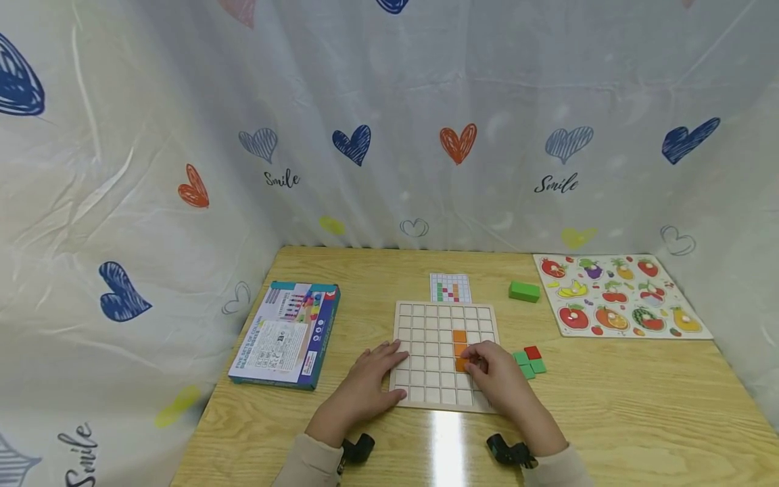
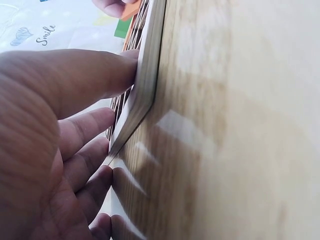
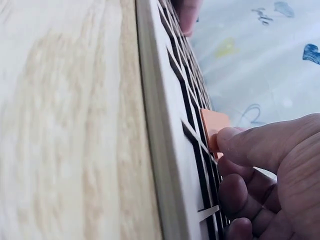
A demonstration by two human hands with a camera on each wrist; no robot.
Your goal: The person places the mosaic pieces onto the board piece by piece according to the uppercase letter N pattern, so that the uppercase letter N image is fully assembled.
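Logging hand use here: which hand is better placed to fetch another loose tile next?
Probably the right hand: it is nearer the loose green tiles, though it pinches an orange tile. The left hand touches the left edge of the grid board.

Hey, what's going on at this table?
A person's right hand pinches an orange tile at a gridded board, where two other orange tiles lie in one column. The left hand rests at the board's left edge. Three green tiles and a red tile lie off to the right; a small pattern card lies beyond the board.
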